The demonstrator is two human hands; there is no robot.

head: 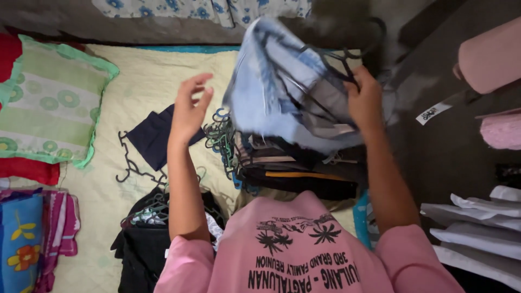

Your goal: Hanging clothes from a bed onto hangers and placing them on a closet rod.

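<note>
My right hand (364, 100) grips a dark plastic hanger (331, 68) with a light blue denim garment (274, 81) hanging from it, lifted above a stack of folded dark clothes (298, 168). My left hand (190, 108) is raised to the left of the denim, fingers spread, holding nothing. A bunch of green and blue hangers (221, 138) lies between my left hand and the stack. I wear a pink printed shirt (296, 244).
A pale yellow quilted mat (135, 81) covers the floor. A green patterned pillow (46, 103) lies at left, a dark navy cloth (154, 135) and black hanger (130, 165) nearby, black clothes (141, 239) below. Folded white items (477, 228) sit at right, pink fabric (491, 54) upper right.
</note>
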